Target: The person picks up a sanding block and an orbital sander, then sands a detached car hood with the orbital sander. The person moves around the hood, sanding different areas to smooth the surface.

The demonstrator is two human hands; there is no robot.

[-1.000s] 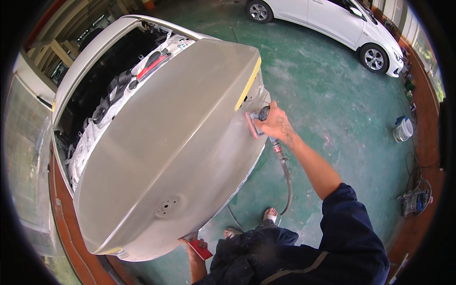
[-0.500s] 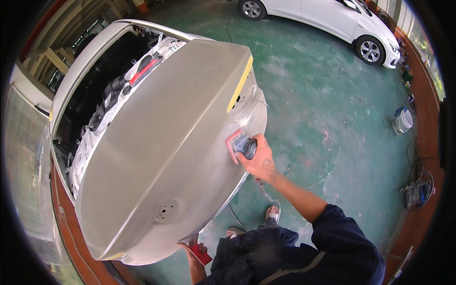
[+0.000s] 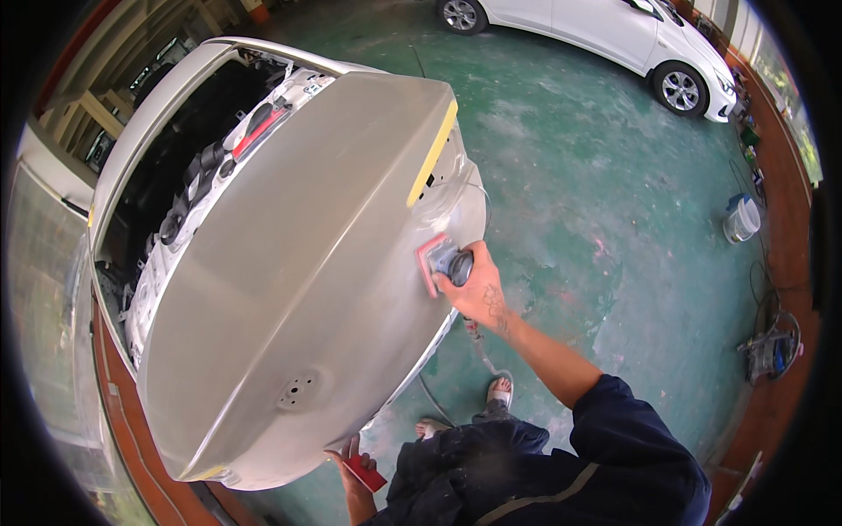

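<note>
A grey-primed car trunk lid (image 3: 289,219) spreads before me, its outer face matte and dusty. My right hand (image 3: 476,285) is wrapped round an air sander (image 3: 453,261) with a pinkish-red pad, which lies against the panel near its right end. A hose runs down from the sander past my wrist. Low by the panel's near edge, my left hand (image 3: 355,469) grips a flat red pad (image 3: 366,473), its thumb at the panel's rim. Yellow tape (image 3: 433,153) lines a cut-out above the sander. A round recess with holes (image 3: 300,389) marks the panel's lower part.
Beyond the lid is an opened car body (image 3: 167,149) with dark gaps and exposed white metal. A white car (image 3: 588,35) is parked at the far right. A white bucket (image 3: 743,219) and a machine with cables (image 3: 772,355) stand on the right. The green floor (image 3: 561,175) is dusty.
The sander and my right hand have shifted very slightly up the panel. My left hand still holds the red pad, turned a little. The whole view has moved slightly.
</note>
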